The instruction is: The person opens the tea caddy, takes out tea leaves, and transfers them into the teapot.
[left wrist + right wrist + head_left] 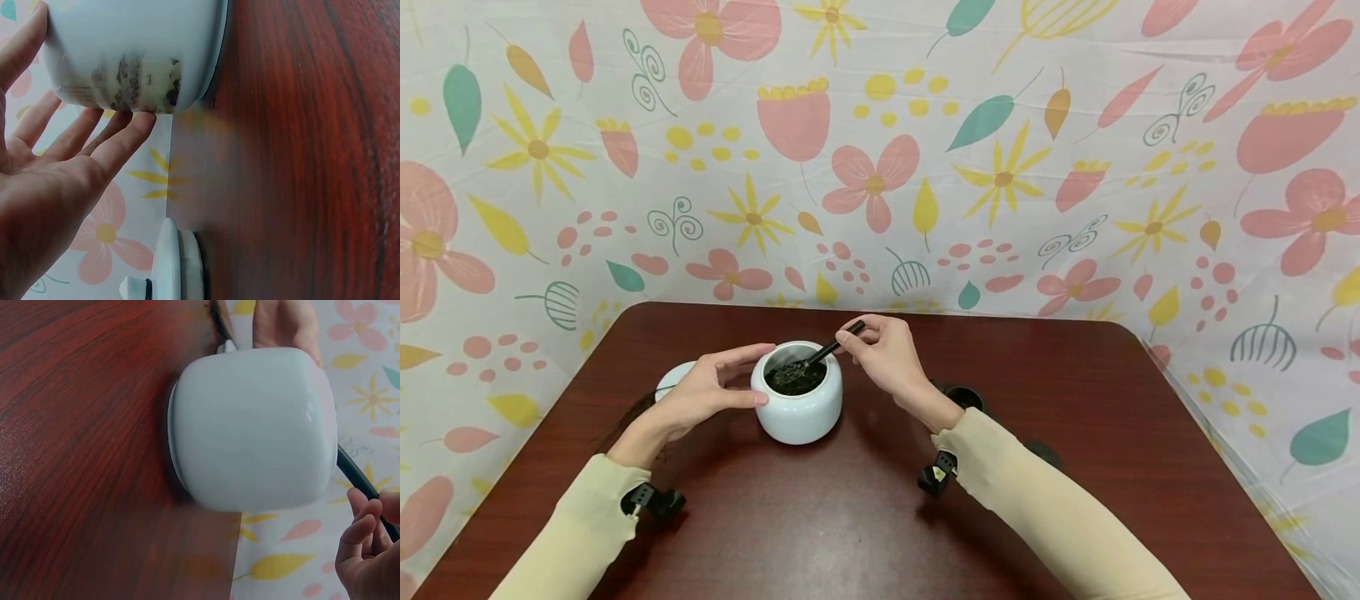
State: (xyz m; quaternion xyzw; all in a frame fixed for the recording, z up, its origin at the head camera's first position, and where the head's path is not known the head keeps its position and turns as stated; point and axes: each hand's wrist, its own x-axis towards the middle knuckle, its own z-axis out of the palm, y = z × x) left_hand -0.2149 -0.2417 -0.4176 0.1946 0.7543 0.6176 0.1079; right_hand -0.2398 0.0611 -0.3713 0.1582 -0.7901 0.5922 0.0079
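A white ceramic jar stands upright on the table, with dark loose tea leaves inside. My left hand holds it from the left, thumb near the front of the rim and fingers along the far side. Between its thumb and fingers, my right hand pinches a slim dark teaspoon, tilted down into the jar. The spoon's tip is among the leaves. In the right wrist view the jar wall hides the tip, while the spoon handle slants out above the rim.
A white lid with a knob lies left of the jar, partly behind the left hand; a dark tassel trails near it. Beyond the right wrist sits a dark cup, with another dark item partly hidden by the right sleeve.
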